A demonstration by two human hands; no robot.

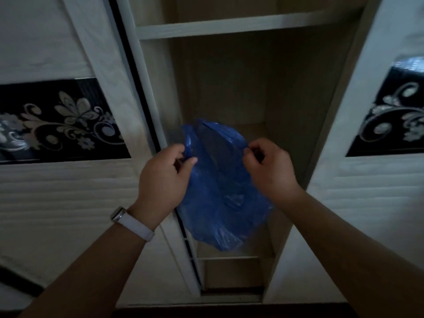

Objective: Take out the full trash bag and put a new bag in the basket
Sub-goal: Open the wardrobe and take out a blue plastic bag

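A thin blue plastic bag [220,187] hangs crumpled in the air in front of an open wardrobe. My left hand [164,182], with a white watch band on the wrist, pinches the bag's upper left edge. My right hand [269,167] pinches the upper right edge. The bag's mouth is spread a little between the two hands and its body droops below them. No basket and no full trash bag are in view.
The wardrobe compartment [247,92] stands open straight ahead, with a shelf [229,27] above and a low step [229,258] at the bottom. A sliding door with a black floral panel [59,120] is on the left, another [394,115] on the right.
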